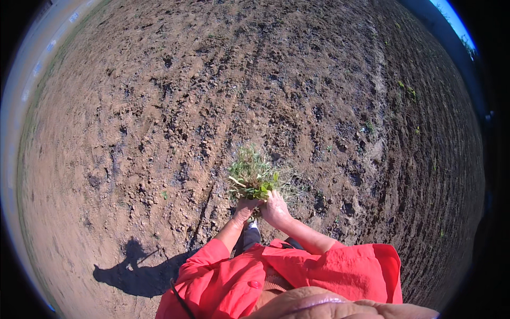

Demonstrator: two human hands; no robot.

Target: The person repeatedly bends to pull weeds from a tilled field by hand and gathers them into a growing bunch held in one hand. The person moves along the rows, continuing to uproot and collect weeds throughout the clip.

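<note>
Both my hands meet in front of me around a bunch of pulled weeds [249, 173], green and straw-coloured, with broad leaves at the near end and thin stems fanning outward. My left hand [246, 207] is closed round the near end of the bunch. Beside it, my right hand [275, 208] is closed too, its fingers at the broad yellow-green leaves. The undersides of both hands are hidden, so how the fingers wrap does not fully show. Red sleeves cover my upper arms.
Bare, cloddy brown soil [175, 127] spreads all round. Small green plants [369, 126] stick up at the right. Dry stalks [292, 178] show beside the bunch. My shoe [253, 225] is under my hands, and my shadow [139, 271] falls to the left.
</note>
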